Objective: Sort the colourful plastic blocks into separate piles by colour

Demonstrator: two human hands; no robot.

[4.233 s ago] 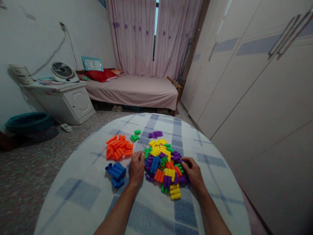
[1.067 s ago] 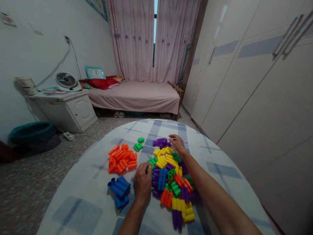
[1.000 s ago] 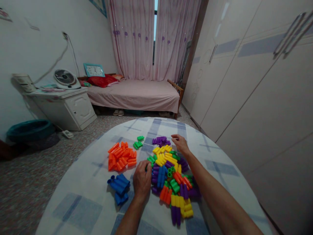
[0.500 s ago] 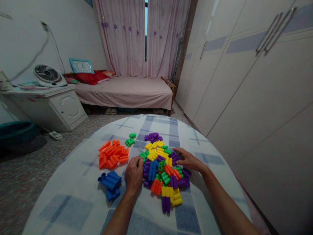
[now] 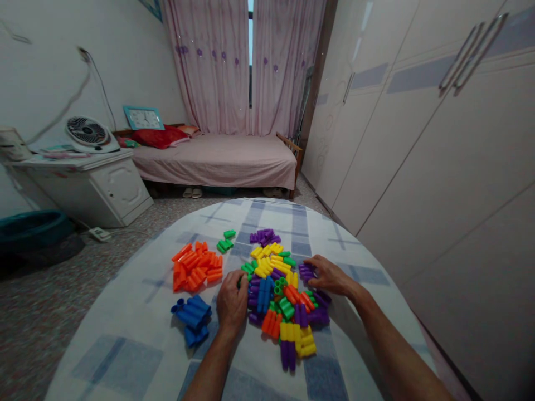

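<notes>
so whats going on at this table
A person has both hands at a mixed pile of coloured plastic pieces. The right hand has its thumb and fingers about some purple pieces at the pile's right edge; the grip is unclear. The left hand is curled at the left edge. Apart from the pile lie an orange heap, a blue heap, a few green pieces and a purple heap.

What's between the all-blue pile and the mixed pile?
In the head view, the left hand lies between the all-blue pile and the mixed pile, with tablecloth showing beside it.
</notes>
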